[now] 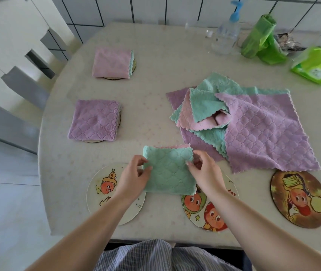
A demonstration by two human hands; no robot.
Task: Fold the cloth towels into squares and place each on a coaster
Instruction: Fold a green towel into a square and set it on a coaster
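2 folded towels (105,90) sit on coasters beyond the left hand (134,178) — both hands pinch a green square (168,173), right hand (204,171) nearest the unfolded pile (253,124) — 3 coasters (300,200) bare.

Your forearms are bare, with no sleeves, watch or rings showing on your left hand (134,176) or right hand (206,173). Below your fingers, at the frame's bottom edge, your lap wears thin-striped blue-grey and white fabric (155,255), loosely creased.
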